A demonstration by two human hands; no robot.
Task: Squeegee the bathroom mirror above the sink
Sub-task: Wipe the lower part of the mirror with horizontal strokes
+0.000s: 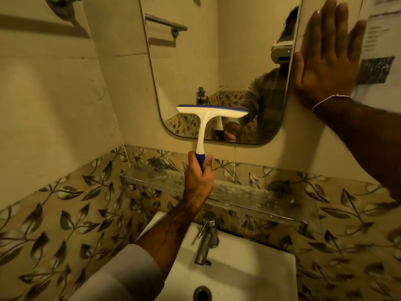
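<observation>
A tall mirror (195, 68) with rounded lower corners hangs on the cream tiled wall above the sink. My left hand (198, 178) grips the blue handle of a white squeegee (205, 118). Its blade lies level across the mirror's lower part, a little above the bottom edge. My right hand (325, 57) presses flat, fingers straight and spread, on the wall just right of the mirror's right edge, with the thumb at that edge. A thin bracelet circles that wrist.
A wet glass shelf (238, 192) runs below the mirror. Under it stand a white sink (249, 276) and a metal tap (207, 237). A towel bar (63, 5) is at the upper left. A paper notice (377, 40) hangs on the right wall.
</observation>
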